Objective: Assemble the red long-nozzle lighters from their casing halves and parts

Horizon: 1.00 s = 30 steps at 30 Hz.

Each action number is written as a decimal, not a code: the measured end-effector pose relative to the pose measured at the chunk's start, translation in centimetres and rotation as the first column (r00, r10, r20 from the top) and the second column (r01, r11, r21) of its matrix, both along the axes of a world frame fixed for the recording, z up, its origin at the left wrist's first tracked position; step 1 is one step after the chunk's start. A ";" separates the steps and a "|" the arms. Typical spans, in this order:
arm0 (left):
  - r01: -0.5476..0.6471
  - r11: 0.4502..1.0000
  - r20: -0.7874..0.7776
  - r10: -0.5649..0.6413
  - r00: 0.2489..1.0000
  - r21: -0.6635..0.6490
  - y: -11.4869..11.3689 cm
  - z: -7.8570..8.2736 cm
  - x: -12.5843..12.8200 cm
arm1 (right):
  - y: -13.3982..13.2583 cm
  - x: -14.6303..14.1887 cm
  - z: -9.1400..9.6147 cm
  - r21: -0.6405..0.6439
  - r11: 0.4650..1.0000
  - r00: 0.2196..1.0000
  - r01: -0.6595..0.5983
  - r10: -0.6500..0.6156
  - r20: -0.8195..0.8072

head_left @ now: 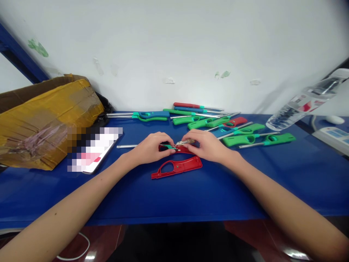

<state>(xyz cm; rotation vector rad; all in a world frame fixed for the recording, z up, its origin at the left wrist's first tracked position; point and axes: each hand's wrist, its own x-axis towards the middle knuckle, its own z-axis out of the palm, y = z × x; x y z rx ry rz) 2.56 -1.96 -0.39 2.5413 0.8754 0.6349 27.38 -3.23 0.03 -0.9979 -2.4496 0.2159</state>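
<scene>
My left hand (155, 148) is closed on an opened long-necked lighter, with the lighter's metal tube (127, 146) sticking out to the left. A dark and teal inner part (167, 147) shows at its fingertips. My right hand (204, 145) pinches a small see-through brownish piece with a metal tip (185, 142), which points toward the left fingers. Under the right fingertips lies a red half-shell (188, 150), partly hidden by the hand. The other red half of the handle (177, 167) rests on the table just in front, hollow side up.
Several green, blue and red lighters (231, 131) lie heaped behind and right of my hands, with more lighters (152, 115) at back left. A phone (95, 151) and a taped box (51, 123) are on the left. A water bottle (305, 102) stands right on the blue table (218, 196).
</scene>
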 end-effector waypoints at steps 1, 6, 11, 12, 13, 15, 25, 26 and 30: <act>-0.028 1.000 0.008 0.028 1.000 0.003 0.0 -0.1 0.1 | 0.1 0.0 -0.1 0.002 1.000 1.000 0.002 -0.002 -0.007; -0.121 0.993 0.061 0.121 0.991 0.001 0.4 -0.9 0.7 | 0.3 -0.1 -0.6 0.006 1.000 1.000 0.014 -0.014 -0.001; -0.167 0.985 0.106 0.170 0.980 -0.041 0.5 -0.8 1.5 | 0.2 -0.2 -0.6 0.012 1.000 1.000 0.027 -0.026 -0.011; -0.178 0.982 0.105 0.183 0.978 -0.055 0.6 -0.7 1.6 | 0.2 -0.2 -0.5 0.011 1.000 1.000 0.030 -0.029 -0.011; -0.186 0.980 0.098 0.192 0.976 -0.072 0.6 -0.5 1.8 | 0.2 -0.3 -0.5 0.010 0.999 0.999 0.033 -0.033 -0.009; -0.196 0.974 0.070 0.205 0.976 -0.111 0.7 -0.1 2.0 | 0.2 -0.3 -0.4 0.007 0.999 0.999 0.037 -0.037 -0.003; -0.234 0.925 0.039 0.257 0.966 -0.300 0.6 0.7 2.7 | 0.2 -0.3 -0.3 -0.017 0.999 0.999 0.028 -0.028 0.017; -0.220 0.931 0.045 0.243 0.969 -0.290 0.6 0.6 2.7 | 0.2 -0.3 -0.3 -0.017 1.000 1.000 0.026 -0.026 0.017; -0.146 0.960 0.065 0.166 0.984 -0.239 0.9 0.4 2.1 | 0.1 -0.3 -0.2 -0.015 0.999 0.999 0.029 -0.029 0.014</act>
